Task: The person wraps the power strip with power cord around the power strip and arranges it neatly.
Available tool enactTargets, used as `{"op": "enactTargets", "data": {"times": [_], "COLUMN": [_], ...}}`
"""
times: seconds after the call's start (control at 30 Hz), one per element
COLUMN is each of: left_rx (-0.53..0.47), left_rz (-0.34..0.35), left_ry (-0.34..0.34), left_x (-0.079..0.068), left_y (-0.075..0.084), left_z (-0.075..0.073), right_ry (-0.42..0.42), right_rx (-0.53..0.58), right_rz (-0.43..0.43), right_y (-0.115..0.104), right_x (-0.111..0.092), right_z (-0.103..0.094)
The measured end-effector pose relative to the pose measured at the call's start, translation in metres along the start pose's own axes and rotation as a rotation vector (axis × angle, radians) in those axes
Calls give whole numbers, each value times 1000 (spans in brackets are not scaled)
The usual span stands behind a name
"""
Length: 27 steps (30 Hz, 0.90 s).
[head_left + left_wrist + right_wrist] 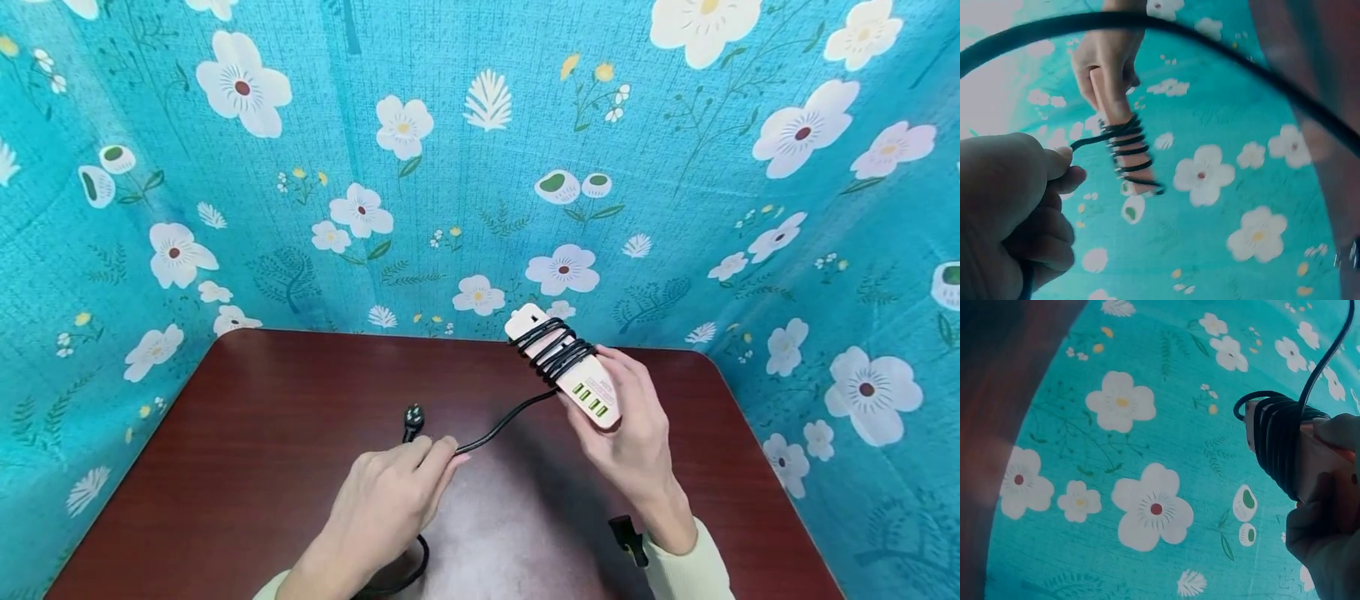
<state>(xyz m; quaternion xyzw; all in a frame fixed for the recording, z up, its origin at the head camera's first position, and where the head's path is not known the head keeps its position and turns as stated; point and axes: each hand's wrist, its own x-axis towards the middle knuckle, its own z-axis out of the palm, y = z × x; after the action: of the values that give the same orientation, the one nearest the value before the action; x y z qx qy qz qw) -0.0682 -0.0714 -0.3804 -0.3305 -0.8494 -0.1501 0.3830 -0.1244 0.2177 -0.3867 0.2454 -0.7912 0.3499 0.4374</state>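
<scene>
A white power strip point(604, 400) with several green USB ports is tilted above the table, gripped at its lower end by my right hand point(636, 425). Several turns of black cord point(557, 348) wrap its upper part, seen also as coils point(1277, 440) in the right wrist view. From the coils the cord runs down to my left hand point(393, 492), which pinches it between thumb and forefinger. In the left wrist view, the curled left hand point(1022, 206) holds the cord's near end of that stretch. The black plug point(413, 417) shows just beyond the left hand.
A dark red-brown table point(300, 400) lies beneath both hands. Teal flowered cloth point(450, 183) rises behind it and at both sides. A loop of loose cord point(422, 560) hangs below the left hand. A black strap piece point(628, 538) sits at the right sleeve.
</scene>
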Motion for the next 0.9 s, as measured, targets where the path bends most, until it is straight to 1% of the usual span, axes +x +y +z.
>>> {"op": "enactTargets", "data": {"times": [0.07,0.17,0.3,0.4,0.5,0.6,0.7,0.9], "left_rx": [88,191,295,332,331,323,326,341], "left_rz": [78,197,355,468,564,609,611,554], "left_ry": [76,172,257,307,355,377,366,264], "left_x": [4,11,19,25,31,36,38,34], "left_y": [-4,-12,-26,-34,-40,-43,-45,-53], "left_z": [-3,-9,-14,-17,-18,-19,-19,-12], "right_ry": [-32,-83,-194,-276,-331,-366,-391,-423], "right_rx": [-18,-38,-62,-73,-70,-51,-35,-1], "right_rz": [5,7,34,45,44,30,0,-47], "right_y": [0,-2,-6,-11,-16,-19,-21,-23], "right_x": [-2,-5,-12,-17,-22,-26,-30,-35], "right_z": [3,7,10,14,18,22,26,32]}}
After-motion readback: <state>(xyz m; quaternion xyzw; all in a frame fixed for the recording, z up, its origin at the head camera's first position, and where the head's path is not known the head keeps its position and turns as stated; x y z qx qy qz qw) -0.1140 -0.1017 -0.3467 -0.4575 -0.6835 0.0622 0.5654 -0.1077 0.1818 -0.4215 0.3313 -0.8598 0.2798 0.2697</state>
